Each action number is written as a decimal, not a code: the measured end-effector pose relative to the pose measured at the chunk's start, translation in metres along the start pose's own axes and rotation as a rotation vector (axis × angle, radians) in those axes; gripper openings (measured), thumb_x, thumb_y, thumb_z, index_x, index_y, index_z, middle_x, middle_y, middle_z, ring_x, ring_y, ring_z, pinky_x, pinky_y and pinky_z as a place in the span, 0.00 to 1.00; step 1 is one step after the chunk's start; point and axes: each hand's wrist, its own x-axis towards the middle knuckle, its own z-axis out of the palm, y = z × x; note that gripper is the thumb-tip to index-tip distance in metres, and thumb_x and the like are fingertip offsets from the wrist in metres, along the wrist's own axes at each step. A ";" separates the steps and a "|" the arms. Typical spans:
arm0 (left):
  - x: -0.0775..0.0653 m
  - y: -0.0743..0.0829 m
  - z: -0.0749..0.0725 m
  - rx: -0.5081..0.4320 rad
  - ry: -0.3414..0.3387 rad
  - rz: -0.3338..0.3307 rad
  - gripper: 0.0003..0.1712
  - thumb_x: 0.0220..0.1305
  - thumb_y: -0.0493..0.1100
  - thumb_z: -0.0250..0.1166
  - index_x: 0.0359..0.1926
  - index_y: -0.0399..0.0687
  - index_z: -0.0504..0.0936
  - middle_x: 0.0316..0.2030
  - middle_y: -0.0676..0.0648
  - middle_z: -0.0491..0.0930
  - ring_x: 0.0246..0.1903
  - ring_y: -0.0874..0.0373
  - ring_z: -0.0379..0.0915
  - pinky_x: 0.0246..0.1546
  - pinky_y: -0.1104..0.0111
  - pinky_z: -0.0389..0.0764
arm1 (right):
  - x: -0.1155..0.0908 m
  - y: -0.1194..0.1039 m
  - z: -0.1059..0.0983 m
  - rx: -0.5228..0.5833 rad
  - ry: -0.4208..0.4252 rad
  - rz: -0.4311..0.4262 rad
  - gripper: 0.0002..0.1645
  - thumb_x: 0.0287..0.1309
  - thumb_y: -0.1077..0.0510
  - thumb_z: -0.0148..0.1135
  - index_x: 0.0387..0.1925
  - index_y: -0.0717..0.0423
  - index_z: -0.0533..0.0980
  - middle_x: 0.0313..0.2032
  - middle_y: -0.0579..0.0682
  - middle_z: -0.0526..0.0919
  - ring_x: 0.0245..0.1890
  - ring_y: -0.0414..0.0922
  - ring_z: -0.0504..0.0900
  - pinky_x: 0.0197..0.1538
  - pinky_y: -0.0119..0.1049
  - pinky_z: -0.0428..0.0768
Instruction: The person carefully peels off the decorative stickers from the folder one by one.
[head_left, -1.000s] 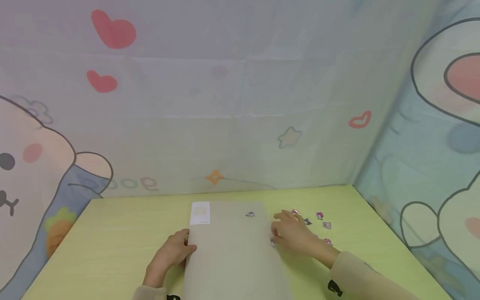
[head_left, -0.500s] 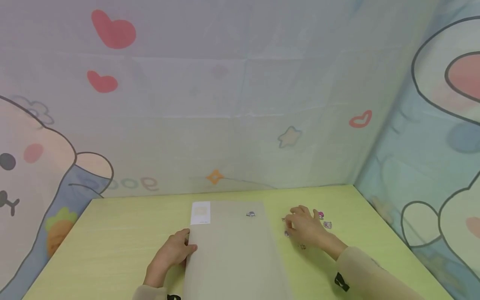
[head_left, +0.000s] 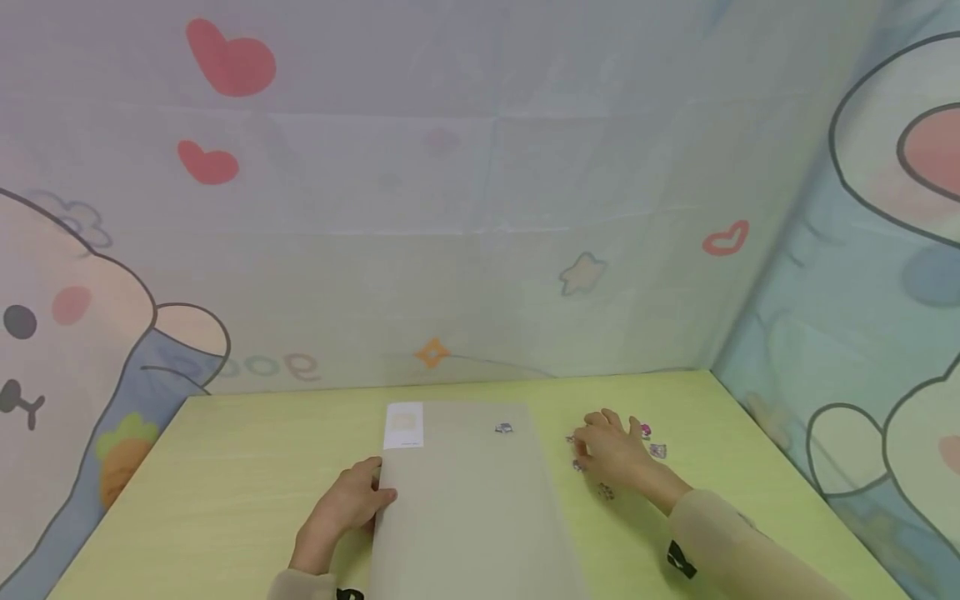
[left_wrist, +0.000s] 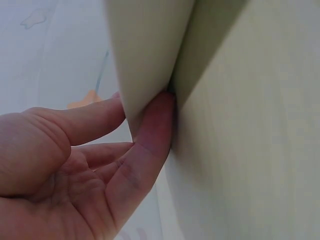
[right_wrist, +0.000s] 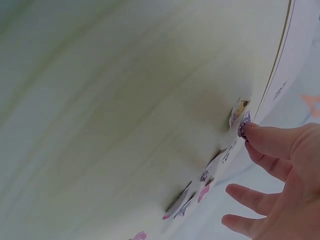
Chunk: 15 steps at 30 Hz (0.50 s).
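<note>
My left hand [head_left: 351,498] grips the left edge of a pale beige board [head_left: 472,508], its thumb on top and fingers underneath. The left wrist view shows a finger tucked behind the board [left_wrist: 150,45]. To the right of the board, my right hand [head_left: 617,452] hovers low over several small cartoon stickers. Its thumb and index finger pinch a purple-and-white sticker [right_wrist: 244,126], while the other fingers stay spread. A yellowish sticker [right_wrist: 239,111] lies just beyond the pinched one. One sticker [head_left: 503,428] sits on the board's upper right, and a white label [head_left: 403,425] at its upper left corner.
More stickers lie around the right hand, including a pink one [head_left: 646,432], a pale purple one [head_left: 657,451] and a small dark-patterned one [head_left: 605,492]. The yellow-green table [head_left: 247,467] ends at a cartoon-printed cloth backdrop [head_left: 480,250], which also rises on the right.
My right hand has moved right, away from the board's edge, with a small sticker at its fingertips throughout. A sticker below that hand has come into sight. The left hand has stayed still.
</note>
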 end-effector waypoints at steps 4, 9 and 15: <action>0.000 -0.001 0.000 -0.013 -0.001 0.005 0.36 0.64 0.33 0.64 0.66 0.20 0.58 0.40 0.32 0.79 0.31 0.50 0.80 0.30 0.60 0.82 | 0.001 0.000 0.002 -0.013 -0.001 0.007 0.15 0.55 0.64 0.66 0.22 0.43 0.73 0.58 0.62 0.73 0.66 0.70 0.58 0.57 0.80 0.46; 0.000 -0.002 0.000 -0.032 -0.002 -0.001 0.36 0.64 0.32 0.63 0.66 0.21 0.58 0.39 0.32 0.79 0.29 0.50 0.80 0.28 0.60 0.82 | 0.001 0.001 0.005 -0.030 0.001 0.009 0.15 0.55 0.63 0.67 0.21 0.43 0.73 0.59 0.62 0.73 0.66 0.70 0.58 0.57 0.80 0.47; 0.000 -0.001 0.000 -0.015 -0.002 -0.009 0.36 0.64 0.34 0.64 0.66 0.22 0.58 0.39 0.33 0.79 0.27 0.51 0.80 0.29 0.60 0.82 | 0.004 0.001 0.008 -0.045 0.010 0.012 0.15 0.55 0.64 0.66 0.21 0.43 0.72 0.57 0.61 0.74 0.65 0.70 0.59 0.57 0.80 0.48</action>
